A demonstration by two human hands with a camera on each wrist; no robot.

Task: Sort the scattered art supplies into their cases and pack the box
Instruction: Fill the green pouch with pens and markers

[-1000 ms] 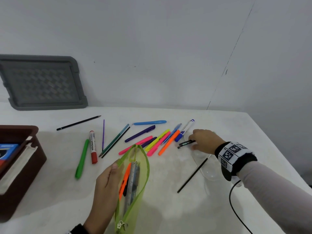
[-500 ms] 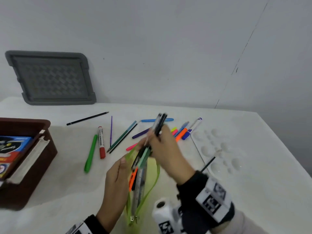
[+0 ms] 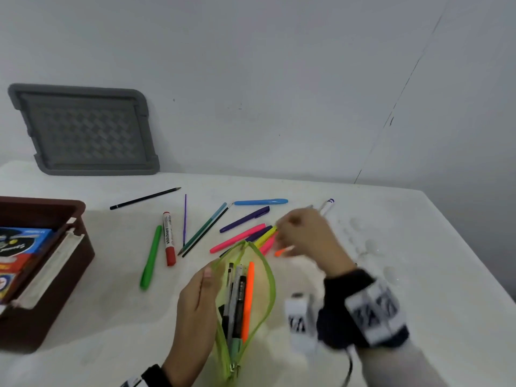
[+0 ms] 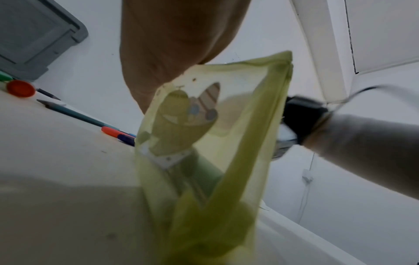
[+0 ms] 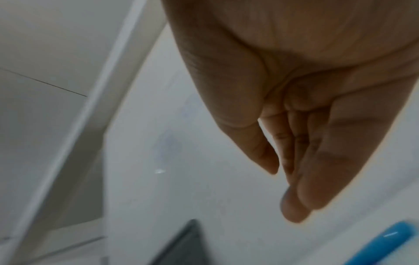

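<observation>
My left hand [image 3: 195, 308] grips the left lip of the lime-green mesh pencil case [image 3: 245, 311], holding its mouth wide open on the white table [image 3: 418, 275]. Inside the case lie an orange highlighter [image 3: 247, 300], a black pen [image 3: 240, 305] and a clear ruler [image 3: 233, 297], side by side. My right hand [image 3: 307, 236] is just beyond the case's open end, over the cluster of highlighters; it is blurred, and the wrist view shows its fingers [image 5: 294, 161] straight and close together with nothing between them. Beyond the case, touching its far tip, fan out a pink highlighter [image 3: 237, 238], a yellow highlighter [image 3: 265, 236] and a purple pen [image 3: 245, 219]; a blue pen [image 3: 261, 202] lies farther back. Left of the case are a red whiteboard marker [image 3: 168, 238], a green marker [image 3: 150, 256] and a black pencil [image 3: 145, 198]. Far left of the case sits the brown box [image 3: 55, 289] with packs inside, and a grey lid [image 3: 83, 129] leans on the wall behind it.
</observation>
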